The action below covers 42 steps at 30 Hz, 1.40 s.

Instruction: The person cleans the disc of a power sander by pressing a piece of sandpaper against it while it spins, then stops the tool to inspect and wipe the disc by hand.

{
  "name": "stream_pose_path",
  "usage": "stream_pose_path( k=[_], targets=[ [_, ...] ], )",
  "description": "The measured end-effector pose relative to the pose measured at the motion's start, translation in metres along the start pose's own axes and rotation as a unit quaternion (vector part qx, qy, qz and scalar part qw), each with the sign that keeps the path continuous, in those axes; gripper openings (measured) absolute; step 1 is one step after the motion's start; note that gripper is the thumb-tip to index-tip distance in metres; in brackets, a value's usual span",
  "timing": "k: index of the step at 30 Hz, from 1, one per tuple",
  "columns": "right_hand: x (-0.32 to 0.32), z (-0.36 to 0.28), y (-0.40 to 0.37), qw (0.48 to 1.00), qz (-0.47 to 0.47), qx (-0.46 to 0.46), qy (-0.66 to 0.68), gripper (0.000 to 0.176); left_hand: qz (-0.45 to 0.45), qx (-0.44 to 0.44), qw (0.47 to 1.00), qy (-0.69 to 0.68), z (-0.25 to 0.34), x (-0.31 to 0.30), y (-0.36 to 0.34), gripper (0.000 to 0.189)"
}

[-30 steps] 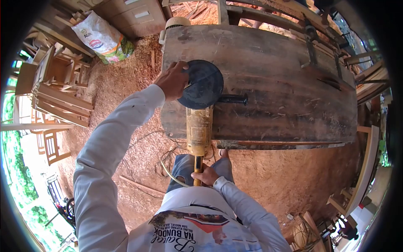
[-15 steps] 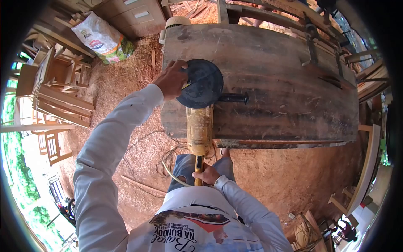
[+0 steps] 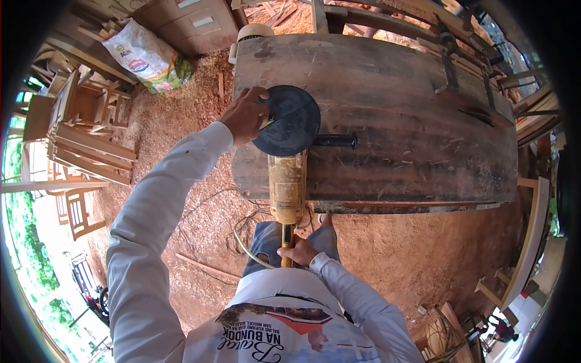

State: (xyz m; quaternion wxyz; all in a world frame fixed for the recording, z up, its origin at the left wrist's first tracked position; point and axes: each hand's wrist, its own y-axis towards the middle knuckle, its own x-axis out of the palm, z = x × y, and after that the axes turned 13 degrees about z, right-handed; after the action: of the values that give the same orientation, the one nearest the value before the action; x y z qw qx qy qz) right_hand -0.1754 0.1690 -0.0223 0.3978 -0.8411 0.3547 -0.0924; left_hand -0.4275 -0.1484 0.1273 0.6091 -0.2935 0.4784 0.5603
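A yellow, worn disc sander (image 3: pixel 287 190) lies with its round black backing pad (image 3: pixel 290 121) facing up over the left end of a wooden tabletop. My left hand (image 3: pixel 245 115) is closed on the pad's left edge; a small yellow piece shows beside the fingers, too small to name. The sander's rear handle is in my right hand (image 3: pixel 299 251), close to my waist, fingers wrapped round it. A black side handle (image 3: pixel 337 141) sticks out to the right above the wood. What lies under the pad is hidden.
The dark, scratched tabletop (image 3: pixel 411 151) has a slot near its right end. A pale cord (image 3: pixel 243 247) runs by my legs. A white sack (image 3: pixel 145 54) and stacked wooden frames (image 3: pixel 91 148) stand at the left. Wood shavings cover the floor (image 3: pixel 181 224).
The pad and my left hand have shifted very slightly to the left. My right hand keeps its hold on the rear handle.
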Motion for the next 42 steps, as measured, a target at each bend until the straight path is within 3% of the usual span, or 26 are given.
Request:
stream_pose_path(
  k=[10, 19, 22, 34, 37, 40, 42],
  targets=[
    [-0.003, -0.008, -0.003, 1.0, 0.003, 0.003, -0.011, 0.064, 0.04, 0.03, 0.997, 0.063, 0.019, -0.008, -0.002, 0.01],
    [0.003, 0.006, 0.004, 1.0, 0.001, 0.0, -0.004, 0.066, 0.12, -0.007, 0.99, 0.073, 0.035, 0.014, -0.013, 0.004],
    [0.005, 0.005, 0.003, 1.0, 0.017, -0.008, 0.003, 0.052, 0.157, -0.002, 0.986, 0.052, 0.038, 0.02, -0.017, 0.004],
    [0.005, 0.008, 0.004, 1.0, 0.017, -0.009, 0.022, 0.046, 0.21, 0.087, 0.973, 0.031, 0.021, 0.033, -0.027, 0.013],
    [0.005, 0.009, 0.004, 1.0, 0.021, -0.007, 0.017, 0.047, 0.229, 0.088, 0.969, 0.014, 0.019, 0.033, -0.029, 0.014],
    [0.003, 0.01, 0.007, 1.0, -0.018, 0.006, 0.016, 0.076, 0.224, 0.056, 0.971, -0.053, 0.015, 0.031, -0.033, 0.013],
    [0.001, 0.009, 0.006, 1.0, -0.015, 0.005, 0.01, 0.075, 0.23, 0.019, 0.97, -0.079, 0.013, 0.026, -0.035, 0.012]
  ],
)
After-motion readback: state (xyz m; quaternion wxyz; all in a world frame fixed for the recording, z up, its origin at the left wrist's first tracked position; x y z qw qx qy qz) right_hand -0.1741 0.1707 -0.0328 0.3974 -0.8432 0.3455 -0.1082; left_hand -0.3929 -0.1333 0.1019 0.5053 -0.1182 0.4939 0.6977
